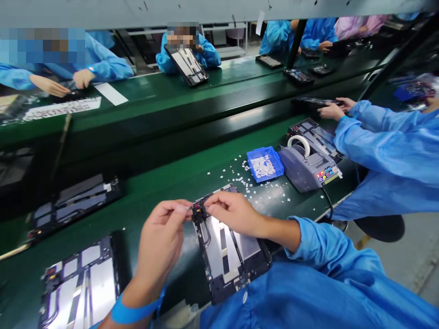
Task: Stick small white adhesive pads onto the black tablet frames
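Note:
An opened tablet (pixel 221 256) with silver battery panels and a black frame lies in front of me, its near edge against my blue gown. My left hand (pixel 163 235) is closed in a pinch at its upper left corner, beside the small dark camera part. From the other side, my right hand (pixel 236 212) reaches over the top edge, thumb and fingers pinched close to the same part. Whatever sits between the fingertips of either hand is too small to make out. A second opened tablet (pixel 82 283) lies to the left of my left arm.
Beyond my right hand stands a blue bin (pixel 265 164) of small white pieces, several scattered around it. A grey tape dispenser (pixel 308 164) is beside it. Another opened tablet (pixel 75 205) lies further left on the green bench (pixel 164 178). Co-workers in blue gowns sit opposite and at right.

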